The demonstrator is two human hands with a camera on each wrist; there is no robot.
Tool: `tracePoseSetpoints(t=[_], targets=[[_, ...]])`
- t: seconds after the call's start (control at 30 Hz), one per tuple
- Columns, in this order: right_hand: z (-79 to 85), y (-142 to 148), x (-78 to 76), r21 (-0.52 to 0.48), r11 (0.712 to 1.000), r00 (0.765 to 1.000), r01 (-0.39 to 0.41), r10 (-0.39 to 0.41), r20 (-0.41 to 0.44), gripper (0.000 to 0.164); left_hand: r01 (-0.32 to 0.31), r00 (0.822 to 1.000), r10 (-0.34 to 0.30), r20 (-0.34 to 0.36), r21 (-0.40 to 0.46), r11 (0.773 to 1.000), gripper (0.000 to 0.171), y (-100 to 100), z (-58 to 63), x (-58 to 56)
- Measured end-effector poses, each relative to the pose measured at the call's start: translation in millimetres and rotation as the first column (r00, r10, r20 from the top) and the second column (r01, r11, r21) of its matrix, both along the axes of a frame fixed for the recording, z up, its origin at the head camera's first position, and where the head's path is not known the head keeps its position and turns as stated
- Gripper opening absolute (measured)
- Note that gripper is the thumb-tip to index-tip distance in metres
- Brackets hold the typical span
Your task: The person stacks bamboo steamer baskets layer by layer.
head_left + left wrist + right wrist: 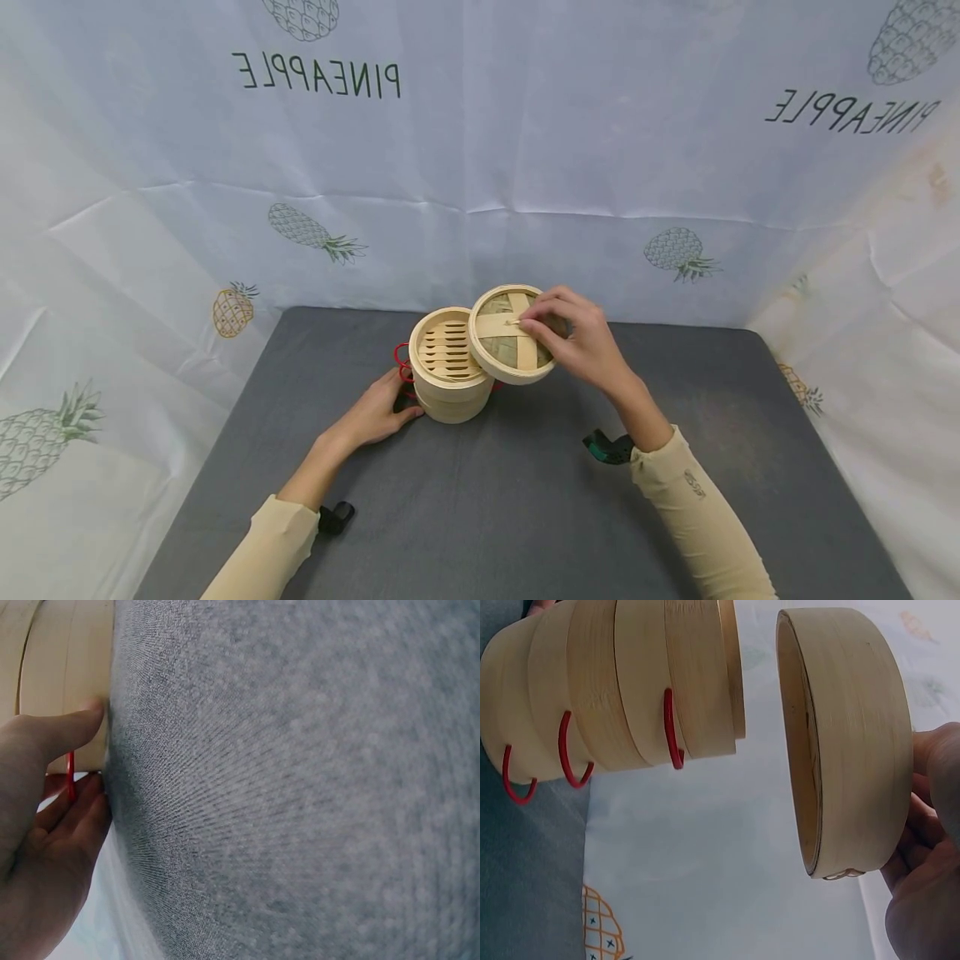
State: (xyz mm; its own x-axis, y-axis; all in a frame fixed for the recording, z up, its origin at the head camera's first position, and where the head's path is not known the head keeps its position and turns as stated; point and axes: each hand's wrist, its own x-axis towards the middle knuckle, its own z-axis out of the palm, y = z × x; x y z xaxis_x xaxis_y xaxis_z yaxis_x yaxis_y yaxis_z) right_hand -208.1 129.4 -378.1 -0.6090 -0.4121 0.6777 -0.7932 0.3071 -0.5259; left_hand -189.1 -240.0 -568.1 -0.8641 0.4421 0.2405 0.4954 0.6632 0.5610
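Observation:
A round bamboo steamer (452,392) of stacked tiers with red cord loops (574,750) stands on the dark table. Its slatted top rack (442,350) is partly uncovered. My left hand (378,410) grips the steamer low on its left side, the thumb on the wall and the fingers by a red loop. My right hand (588,342) pinches the small handle at the centre of the woven bamboo lid (491,326). In the right wrist view, a gap separates the lid from the top tier. From the head, the lid overlaps the steamer's right side.
The dark cloth-covered table (480,517) extends around the steamer. Behind it hangs a pale curtain (480,150) printed with pineapples and mirrored lettering. Black devices (607,447) sit at both wrists.

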Motion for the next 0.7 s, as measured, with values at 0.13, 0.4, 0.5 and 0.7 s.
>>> tracePoseSetpoints(t=[0.13,0.4,0.5,0.7], targets=[[-1.0,-7,-1.4,-0.001,1.0,1.0,-0.005,0.005,0.005,0.013,-0.02,1.0,0.02,0.004,-0.017,1.0,0.07,-1,-9.7,-5.5],[-1.9,-21,-3.4,-0.009,1.0,1.0,-0.024,0.024,0.014,0.01,-0.017,1.0,0.017,0.011,-0.031,0.999,0.074,-4,-18.0,-11.0],[-0.9,-27,-4.0,-0.011,0.999,0.999,-0.037,0.037,0.015,0.01,-0.015,1.0,0.016,0.013,-0.031,0.999,0.075,-4,-18.1,-11.1],[-2.6,-41,-5.6,-0.005,0.998,0.998,-0.055,0.055,0.016,0.008,-0.015,1.0,0.015,0.008,-0.038,0.999,0.074,-5,-18.0,-11.5]])
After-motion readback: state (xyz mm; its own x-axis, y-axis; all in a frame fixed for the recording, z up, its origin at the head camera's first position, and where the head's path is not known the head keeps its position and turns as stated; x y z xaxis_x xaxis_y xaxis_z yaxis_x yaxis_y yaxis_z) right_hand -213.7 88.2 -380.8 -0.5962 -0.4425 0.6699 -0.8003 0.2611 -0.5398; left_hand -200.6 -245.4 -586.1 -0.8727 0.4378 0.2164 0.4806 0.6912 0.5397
